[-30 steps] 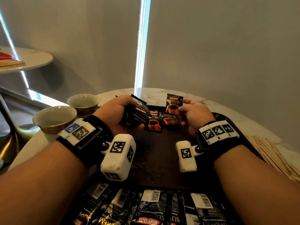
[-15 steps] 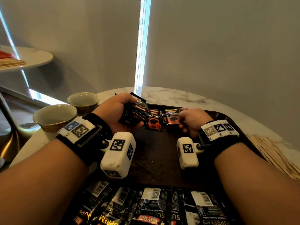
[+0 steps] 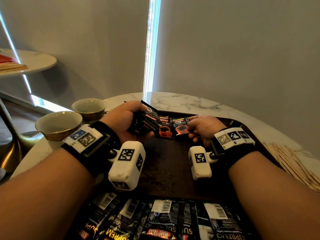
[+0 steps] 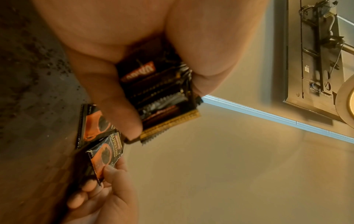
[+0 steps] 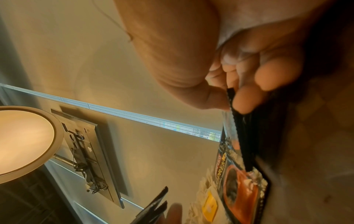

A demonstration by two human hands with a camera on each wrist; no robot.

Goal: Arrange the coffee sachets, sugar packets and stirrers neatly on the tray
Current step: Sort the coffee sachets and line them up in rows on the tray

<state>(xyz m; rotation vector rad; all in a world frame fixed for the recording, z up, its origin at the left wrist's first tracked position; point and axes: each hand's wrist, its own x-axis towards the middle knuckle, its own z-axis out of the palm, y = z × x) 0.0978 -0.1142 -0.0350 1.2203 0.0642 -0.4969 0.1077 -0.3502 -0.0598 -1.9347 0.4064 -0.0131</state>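
Your left hand (image 3: pixel 124 121) is curled round a stack of coffee sachets (image 3: pixel 147 121), thumb on one face and fingers on the other, held just above the far left part of the dark tray (image 3: pixel 173 170). The left wrist view shows the stack (image 4: pixel 161 97) edge-on, several sachets clamped together. Your right hand (image 3: pixel 204 128) pinches 1 sachet (image 3: pixel 180 126) by its right edge between thumb and fingertips (image 5: pixel 247 101); it shows a red cup and is low over the far end of the tray. Just left of it 1 more sachet (image 3: pixel 164 127) lies face up on the tray, between your hands. A row of sachets (image 3: pixel 164 220) lies along the near edge, barcodes up. Wooden stirrers (image 3: pixel 294 163) lie on the marble bench (image 3: pixel 190 103) right of the tray. 2 cups (image 3: pixel 58 123) stand on the bench at left.
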